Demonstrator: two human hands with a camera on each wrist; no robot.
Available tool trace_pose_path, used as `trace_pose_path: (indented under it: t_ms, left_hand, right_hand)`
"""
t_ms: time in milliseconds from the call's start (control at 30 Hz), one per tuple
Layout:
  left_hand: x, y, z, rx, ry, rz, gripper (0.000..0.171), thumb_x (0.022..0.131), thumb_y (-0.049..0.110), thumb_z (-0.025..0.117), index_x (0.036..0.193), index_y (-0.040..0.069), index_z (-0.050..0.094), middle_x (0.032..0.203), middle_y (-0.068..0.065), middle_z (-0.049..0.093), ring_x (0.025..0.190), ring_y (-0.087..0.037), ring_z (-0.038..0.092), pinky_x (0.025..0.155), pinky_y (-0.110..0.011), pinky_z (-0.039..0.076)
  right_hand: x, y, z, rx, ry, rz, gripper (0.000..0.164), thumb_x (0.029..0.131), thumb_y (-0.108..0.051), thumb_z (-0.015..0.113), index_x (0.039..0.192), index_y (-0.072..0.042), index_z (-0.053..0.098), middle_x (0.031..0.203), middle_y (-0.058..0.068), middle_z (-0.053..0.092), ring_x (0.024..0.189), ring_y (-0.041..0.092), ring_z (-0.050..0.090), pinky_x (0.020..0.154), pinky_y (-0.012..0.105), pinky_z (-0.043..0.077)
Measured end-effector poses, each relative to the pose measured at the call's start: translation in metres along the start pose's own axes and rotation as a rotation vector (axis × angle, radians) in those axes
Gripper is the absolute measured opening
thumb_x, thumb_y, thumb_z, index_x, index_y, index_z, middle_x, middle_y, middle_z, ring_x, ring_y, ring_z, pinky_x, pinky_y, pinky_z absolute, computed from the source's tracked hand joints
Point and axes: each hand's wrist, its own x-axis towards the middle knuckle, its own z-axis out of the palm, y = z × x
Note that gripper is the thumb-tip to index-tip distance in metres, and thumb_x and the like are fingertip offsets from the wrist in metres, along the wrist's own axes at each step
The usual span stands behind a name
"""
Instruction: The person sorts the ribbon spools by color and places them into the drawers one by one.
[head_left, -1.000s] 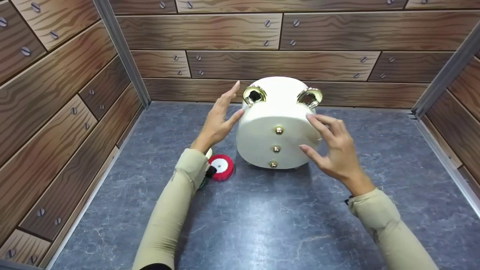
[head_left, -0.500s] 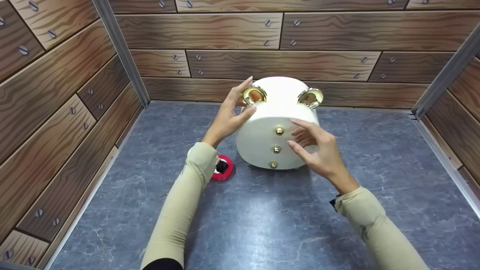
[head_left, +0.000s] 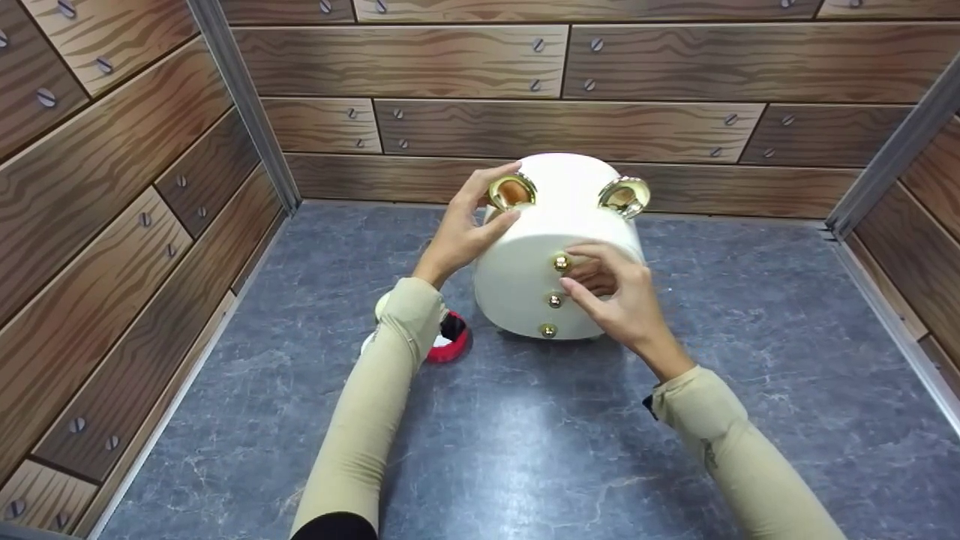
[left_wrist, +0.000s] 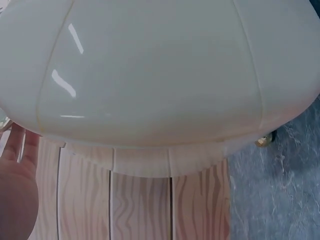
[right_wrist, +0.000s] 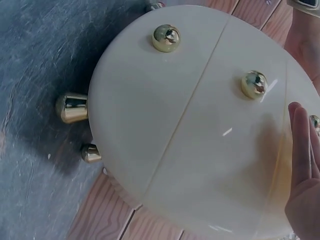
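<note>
A cream-white drawer box (head_left: 510, 292) with gold ear-shaped rings on top stands on the floor near the back wall. Three gold knobs run down its front, and thin seams divide that front in the right wrist view. My left hand (head_left: 461, 232) holds the box around its left ear (head_left: 514, 193), thumb in front and fingers behind. Beside the top knob (head_left: 561, 262) is my right hand (head_left: 622, 300), thumb and forefinger apart with a gap between them. In the right wrist view, the right fingers (right_wrist: 301, 150) lie close to the box front.
A red ribbon spool (head_left: 448, 350) lies left of the box, partly hidden by my left sleeve. Pale items behind the sleeve (head_left: 382, 304) are mostly covered. Wood-patterned walls (head_left: 480, 64) enclose the grey marbled floor (head_left: 480, 450) at the back and sides.
My left hand has moved right, up to the left ear of the box. The right hand has come left from the box's right side to the top knob, its fingers drawing closer together.
</note>
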Motion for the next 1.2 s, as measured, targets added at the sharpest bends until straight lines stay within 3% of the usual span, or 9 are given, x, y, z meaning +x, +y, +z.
trace_pose_path:
  t_ms: [167,333,633,1200]
  left_hand:
    - [0.0,-0.003,0.003,-0.042,0.022,-0.061,0.055,0.097,0.019,0.072,0.149,0.017,0.055,0.149,0.001,0.057,0.12,-0.014,0.061,0.1,-0.034,0.049]
    - [0.001,0.001,0.006,-0.075,0.054,-0.102,0.053,0.096,0.01,0.071,0.147,0.011,0.056,0.15,-0.008,0.058,0.122,-0.024,0.062,0.102,-0.035,0.048]
    - [-0.002,0.027,0.007,-0.126,0.066,-0.101,0.05,0.097,0.002,0.067,0.145,0.004,0.055,0.15,-0.015,0.056,0.124,-0.027,0.061,0.108,-0.036,0.047]
    - [-0.003,0.025,0.007,-0.115,0.07,-0.092,0.05,0.097,0.002,0.067,0.145,0.003,0.054,0.151,-0.015,0.055,0.129,-0.03,0.057,0.108,-0.034,0.046]
  right_hand:
    - [0.002,0.002,0.007,0.016,0.035,0.012,0.027,0.084,0.011,0.077,0.11,0.012,0.069,0.091,0.023,0.076,0.076,0.013,0.072,0.067,0.021,0.062]
    - [0.003,0.004,0.013,0.042,0.08,0.009,0.023,0.083,0.014,0.077,0.105,0.014,0.069,0.088,0.024,0.075,0.074,0.011,0.073,0.067,0.02,0.062]
    - [0.005,0.007,0.016,0.056,0.114,0.055,0.02,0.083,0.013,0.078,0.102,0.012,0.07,0.088,0.023,0.075,0.075,0.01,0.073,0.068,0.02,0.062]
    - [0.005,0.008,0.018,0.047,0.134,0.043,0.019,0.082,0.014,0.077,0.099,0.013,0.07,0.087,0.024,0.074,0.073,0.007,0.072,0.067,0.019,0.061]
